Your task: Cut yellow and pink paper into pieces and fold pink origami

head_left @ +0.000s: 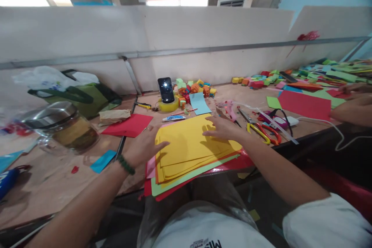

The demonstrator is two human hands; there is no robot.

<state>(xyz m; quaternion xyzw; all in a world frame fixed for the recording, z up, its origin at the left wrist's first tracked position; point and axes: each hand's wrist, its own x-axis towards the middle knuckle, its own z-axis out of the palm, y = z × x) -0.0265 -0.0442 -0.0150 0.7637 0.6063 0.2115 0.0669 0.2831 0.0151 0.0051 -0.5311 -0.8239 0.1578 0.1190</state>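
A stack of yellow paper sheets (186,141) lies in front of me at the table's front edge, with green, pink and red sheets showing under it. The lower sheets stick out past the edge. My left hand (147,145) rests against the stack's left side, thumb stretched over the yellow top sheet. On the right, my right hand (222,128) has its fingers spread over the far right part of the stack. Neither hand grips anything visible. Just behind the stack are a light blue paper strip (200,104) and a small glue tube (173,118).
Right of the stack lie a pink glue gun (229,109) and scissors (258,128). Behind stand a phone (166,90), a tape roll (168,105) and paper cubes (207,91). A glass jug (76,131) stands left. Another person's hand (353,104) is at far right.
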